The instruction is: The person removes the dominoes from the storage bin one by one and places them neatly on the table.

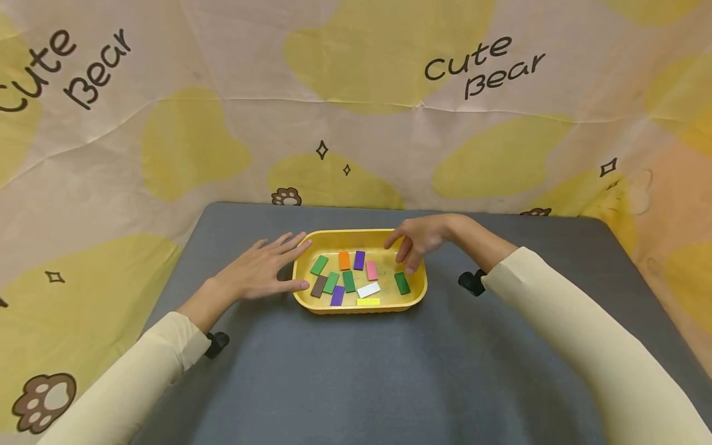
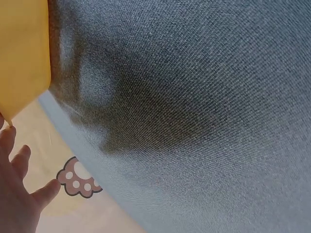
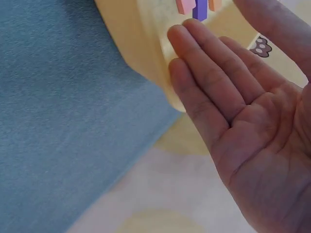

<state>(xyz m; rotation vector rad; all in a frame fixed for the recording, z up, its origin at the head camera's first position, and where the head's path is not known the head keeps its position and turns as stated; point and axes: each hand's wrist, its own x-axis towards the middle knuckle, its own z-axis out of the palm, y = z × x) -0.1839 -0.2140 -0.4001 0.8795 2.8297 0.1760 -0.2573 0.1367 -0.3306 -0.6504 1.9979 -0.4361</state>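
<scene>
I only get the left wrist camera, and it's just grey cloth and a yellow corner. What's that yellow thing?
Observer: It is a yellow tray on the grey table, holding small coloured blocks.
Operator: Is my left hand grabbing it?
Observer: No. The left hand lies flat on the table, fingers straight, its fingertips at the tray's left rim.
Operator: Where's the other hand?
Observer: The right hand hangs over the tray's right end, fingers relaxed and empty.
Operator: Which block is closest to it?
Observer: A dark green block, just below its fingertips; a pink block lies a little further left.
</scene>
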